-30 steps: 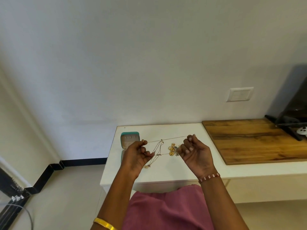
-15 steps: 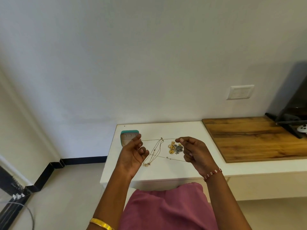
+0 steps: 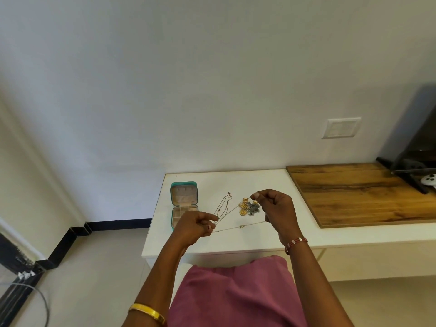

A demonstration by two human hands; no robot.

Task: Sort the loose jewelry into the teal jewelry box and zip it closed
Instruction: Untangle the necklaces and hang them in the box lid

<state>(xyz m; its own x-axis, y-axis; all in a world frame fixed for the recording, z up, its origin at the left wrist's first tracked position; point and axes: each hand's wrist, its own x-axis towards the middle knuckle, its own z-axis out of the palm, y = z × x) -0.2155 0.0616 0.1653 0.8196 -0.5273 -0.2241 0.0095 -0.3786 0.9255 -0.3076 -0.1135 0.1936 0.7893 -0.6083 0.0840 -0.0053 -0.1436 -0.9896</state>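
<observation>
Above the white counter [image 3: 259,185], the left hand [image 3: 192,228] and right hand [image 3: 278,210] are pinching one thin chain [image 3: 238,227] taut; one teal jewelry box [image 3: 183,205] is lying open.

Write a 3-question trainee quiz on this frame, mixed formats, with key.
1. True or false: the square teal zip-around jewelry box on the white tabletop lies open.
2. Multiple choice: the thin gold chain necklace is A) coiled inside the box, B) stretched between the left hand and right hand, C) lying on the wooden board.
3. Fill in: the pile of small gold and grey jewelry pieces lies between the box and the ____ hand.

Key: 1 true. 2 B. 3 right.
</observation>
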